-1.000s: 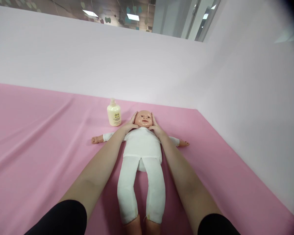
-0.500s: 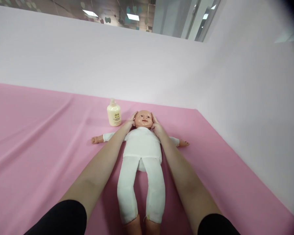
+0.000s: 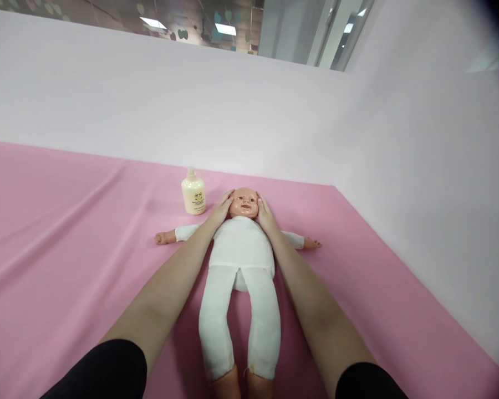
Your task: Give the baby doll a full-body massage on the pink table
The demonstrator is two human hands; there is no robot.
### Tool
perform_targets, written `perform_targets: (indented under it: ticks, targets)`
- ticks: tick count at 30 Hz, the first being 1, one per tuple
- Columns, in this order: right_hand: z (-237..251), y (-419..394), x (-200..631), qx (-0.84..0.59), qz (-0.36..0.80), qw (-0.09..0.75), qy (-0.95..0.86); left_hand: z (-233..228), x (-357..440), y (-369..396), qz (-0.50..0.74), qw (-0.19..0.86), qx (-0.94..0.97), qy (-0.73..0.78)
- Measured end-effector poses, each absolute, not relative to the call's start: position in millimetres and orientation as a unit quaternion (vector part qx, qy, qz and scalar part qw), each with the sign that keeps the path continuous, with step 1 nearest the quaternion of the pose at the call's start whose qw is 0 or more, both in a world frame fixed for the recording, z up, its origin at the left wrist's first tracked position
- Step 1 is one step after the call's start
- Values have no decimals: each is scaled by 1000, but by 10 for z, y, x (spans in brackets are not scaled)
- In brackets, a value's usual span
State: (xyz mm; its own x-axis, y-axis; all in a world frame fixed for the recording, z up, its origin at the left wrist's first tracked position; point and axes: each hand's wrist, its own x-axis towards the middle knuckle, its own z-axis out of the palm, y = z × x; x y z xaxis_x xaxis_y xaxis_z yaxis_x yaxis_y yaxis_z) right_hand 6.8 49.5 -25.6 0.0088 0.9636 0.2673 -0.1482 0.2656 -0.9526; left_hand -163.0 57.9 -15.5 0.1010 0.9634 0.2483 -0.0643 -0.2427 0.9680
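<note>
A baby doll (image 3: 243,244) in a white top and trousers lies on its back, arms spread out to the sides, feet towards me. My left hand (image 3: 223,208) rests flat along the left side of the doll's head (image 3: 244,204), fingers stretched out and pointing away from me. On the opposite side, my right hand (image 3: 266,211) lies against the head in the same way, its fingers straight. Both palms face inward, and their contact with the head is partly hidden. Beyond my left hand stands a cream-coloured pump bottle (image 3: 193,194) with a dark printed label.
A pink cover (image 3: 87,249) with a few creases lies under the doll. White padded walls (image 3: 170,105) rise at the back and on the right. Above the back wall, a window strip (image 3: 191,22) shows ceiling lights.
Both hands have flattened along the sides of the doll's head. Their thumbs, bent near the lower cheeks before, now lie closer to the fingers. The doll and bottle have stayed put.
</note>
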Motion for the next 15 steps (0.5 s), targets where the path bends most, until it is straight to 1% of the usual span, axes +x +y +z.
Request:
perform_targets:
  ticks: [3, 9, 12, 15]
  targets:
    - [-256, 472, 81, -413, 433, 570, -563, -191, -1633, 571, 534, 423, 620, 389]
    - [-225, 385, 115, -416, 406, 516, -629, -215, -1661, 558, 502, 389, 665, 393]
    - [-255, 400, 118, -414, 406, 526, -621, -223, -1663, 564, 501, 402, 658, 393]
    - [-312, 475, 104, -411, 401, 559, -598, -230, -1647, 574, 518, 411, 641, 389]
